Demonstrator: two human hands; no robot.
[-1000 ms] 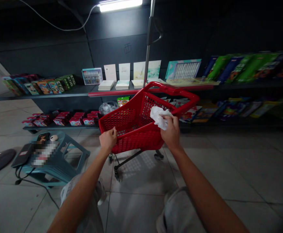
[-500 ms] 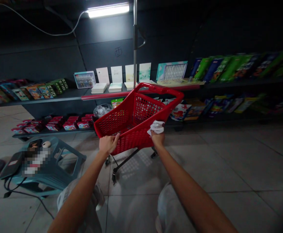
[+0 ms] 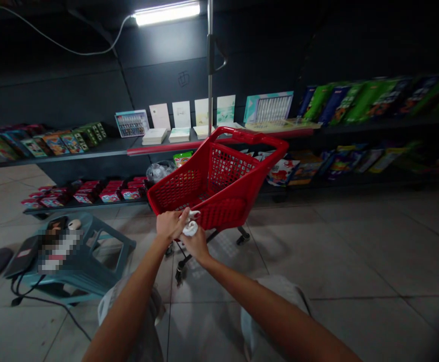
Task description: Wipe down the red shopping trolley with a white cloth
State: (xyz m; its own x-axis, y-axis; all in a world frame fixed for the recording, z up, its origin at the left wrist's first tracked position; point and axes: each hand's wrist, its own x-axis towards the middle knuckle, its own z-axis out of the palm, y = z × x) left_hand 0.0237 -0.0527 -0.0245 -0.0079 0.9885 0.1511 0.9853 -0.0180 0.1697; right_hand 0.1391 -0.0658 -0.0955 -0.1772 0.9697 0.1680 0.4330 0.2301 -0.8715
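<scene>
A red plastic shopping cart (image 3: 227, 211) stands side-on in front of me, its handle end to the right. My left hand (image 3: 169, 224) grips the cart's near rim close to its low left end, thumb over the edge. Right beside it, my right hand (image 3: 197, 244) is closed around a crumpled white cloth (image 3: 190, 229). The cloth lies against the cart's perforated side wall, near the left thumb. Part of the cloth and the right fingers are hidden between the hands.
A blue-grey plastic stool (image 3: 87, 251) with a black device (image 3: 23, 255) and cables stands at left. Behind the cart, a dark shelf (image 3: 109, 147) holds boxes, booklets and snack bags (image 3: 370, 103). A metal pole (image 3: 210, 90) rises behind the cart. A tube light (image 3: 166, 12) hangs above.
My right hand has slid the white cloth leftward along the cart's side, from near its middle to beside my left hand. The left hand keeps its hold on the rim.
</scene>
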